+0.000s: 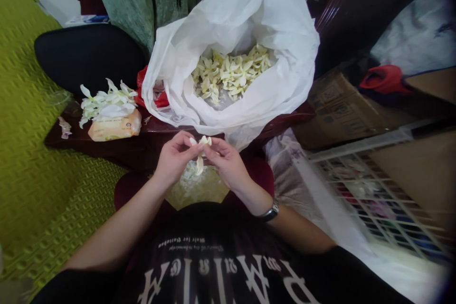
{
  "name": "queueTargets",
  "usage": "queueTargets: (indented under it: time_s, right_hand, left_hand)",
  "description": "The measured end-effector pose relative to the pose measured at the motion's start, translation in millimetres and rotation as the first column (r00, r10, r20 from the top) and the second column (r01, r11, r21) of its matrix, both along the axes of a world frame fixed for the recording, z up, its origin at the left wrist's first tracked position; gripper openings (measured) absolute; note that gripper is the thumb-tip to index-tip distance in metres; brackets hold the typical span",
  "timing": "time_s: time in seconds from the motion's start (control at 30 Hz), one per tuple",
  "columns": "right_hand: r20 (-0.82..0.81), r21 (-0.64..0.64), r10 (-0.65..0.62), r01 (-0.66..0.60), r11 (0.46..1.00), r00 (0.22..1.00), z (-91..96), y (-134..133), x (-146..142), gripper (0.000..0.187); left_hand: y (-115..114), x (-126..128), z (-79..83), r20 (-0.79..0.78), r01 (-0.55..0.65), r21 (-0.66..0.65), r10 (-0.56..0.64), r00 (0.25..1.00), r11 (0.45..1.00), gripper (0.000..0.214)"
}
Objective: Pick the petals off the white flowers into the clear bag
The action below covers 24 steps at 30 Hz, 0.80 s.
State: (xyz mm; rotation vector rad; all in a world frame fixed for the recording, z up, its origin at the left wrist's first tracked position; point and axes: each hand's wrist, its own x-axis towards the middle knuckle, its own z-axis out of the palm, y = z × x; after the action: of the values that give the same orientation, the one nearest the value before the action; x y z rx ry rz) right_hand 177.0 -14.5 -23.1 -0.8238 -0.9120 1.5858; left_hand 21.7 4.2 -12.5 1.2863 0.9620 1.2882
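Both my hands meet in front of me over my lap, pinching one pale cream flower (200,165) between their fingertips. My left hand (175,156) grips it from the left, thumb and forefinger pressed together. From the other side my right hand (228,161) holds the same flower. Just beyond stands a large white plastic bag (292,71), its mouth spread wide, with a heap of similar cream flowers (235,73) inside. Below my hands, between my knees, whitish pieces (194,173) lie in or on something pale that I cannot make out fully.
A dark red wooden table (160,135) carries the bag, an orange-and-white wipes pack (116,126) and a bunch of white flowers (107,99). A black rounded seat (89,54) is behind left. On the right are a cardboard box (342,109) and a white wire rack (377,199).
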Motion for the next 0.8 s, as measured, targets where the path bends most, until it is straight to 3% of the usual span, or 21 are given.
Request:
queueTargets:
  time_s: [0.17, 0.33, 0.5, 0.67, 0.8]
  right_hand:
    - [-0.136, -0.111, 0.019, -0.034, 0.993, 0.991, 0.1, 5, -2, 0.035]
    - [-0.201, -0.146, -0.005, -0.025, 0.989, 0.98, -2.3, 10, -1, 0.032]
    - [-0.09, 0.066, -0.121, 0.127, 0.99, 0.989, -9.6, 10, 2, 0.022]
    - [0.117, 0.406, -0.313, 0.243, 0.881, 0.942, -13.6, 7, 12, 0.013]
    - [0.11, 0.513, -0.391, 0.285, 0.81, 0.914, -11.4, 4, 14, 0.01]
  left_hand:
    - [0, 3, -2.3, 0.129, 0.011, -0.083, 0.0, 0.992, 0.997, 0.028]
    - [1, 2, -4.0, 0.091, -0.028, -0.02, 0.03, 0.995, 0.999, 0.016]
    - [0, 2, -3.4, 0.069, -0.093, -0.053, 0.096, 0.993, 0.994, 0.016]
    - [3, 2, 0.2, 0.223, -0.134, -0.18, 0.173, 0.959, 0.974, 0.022]
    - [8, 0, 1.6, 0.32, -0.171, -0.26, 0.252, 0.913, 0.95, 0.026]
